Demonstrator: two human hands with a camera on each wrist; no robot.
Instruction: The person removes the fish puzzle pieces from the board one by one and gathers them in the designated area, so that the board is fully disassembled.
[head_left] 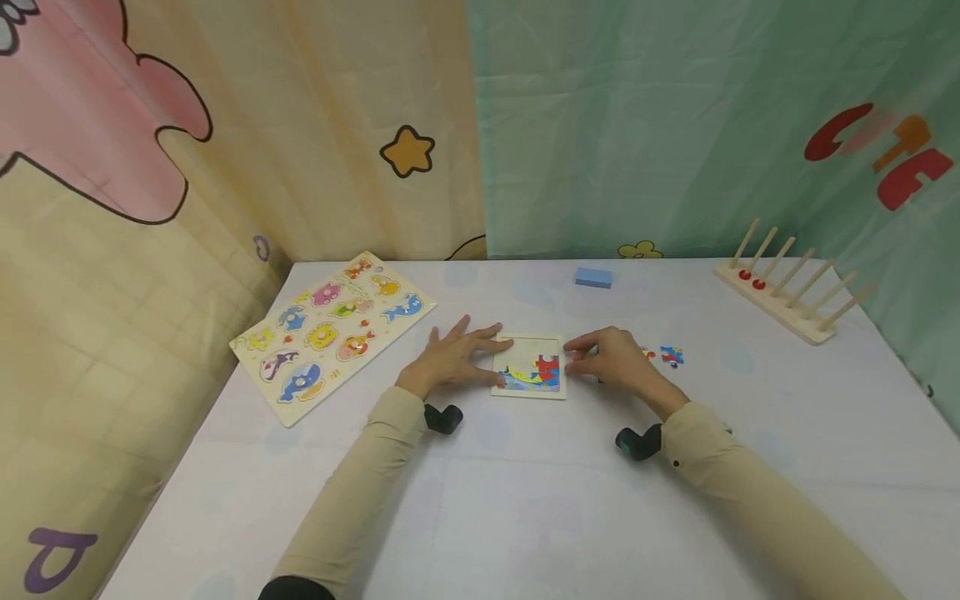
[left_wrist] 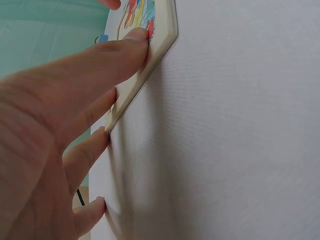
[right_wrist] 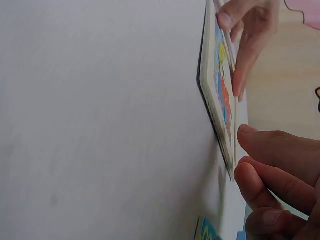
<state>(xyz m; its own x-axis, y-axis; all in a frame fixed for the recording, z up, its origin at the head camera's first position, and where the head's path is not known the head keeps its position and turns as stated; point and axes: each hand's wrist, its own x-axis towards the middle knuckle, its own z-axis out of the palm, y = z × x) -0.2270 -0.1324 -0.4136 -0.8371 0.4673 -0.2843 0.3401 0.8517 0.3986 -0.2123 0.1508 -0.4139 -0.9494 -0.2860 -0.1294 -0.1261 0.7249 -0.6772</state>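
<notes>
A small wooden jigsaw tray (head_left: 528, 397) lies flat on the table, its lower part filled with coloured pieces (head_left: 534, 380) and its upper part bare. My left hand (head_left: 450, 358) spreads across the tray's left side. In the left wrist view the thumb (left_wrist: 132, 47) presses on the frame, while the other fingers reach along its edge and onto the table. At the tray's right edge is my right hand (head_left: 618, 362), thumb and bent forefinger slightly apart with nothing visible between them. Loose jigsaw pieces (head_left: 671, 356) lie beside that hand, some partly hidden behind it.
A large animal peg puzzle board (head_left: 341, 379) lies at the left. A blue block (head_left: 593, 277) sits near the back edge. At the back right stands a wooden rack (head_left: 787, 312) with upright pegs and red beads. Curtains hang behind the table.
</notes>
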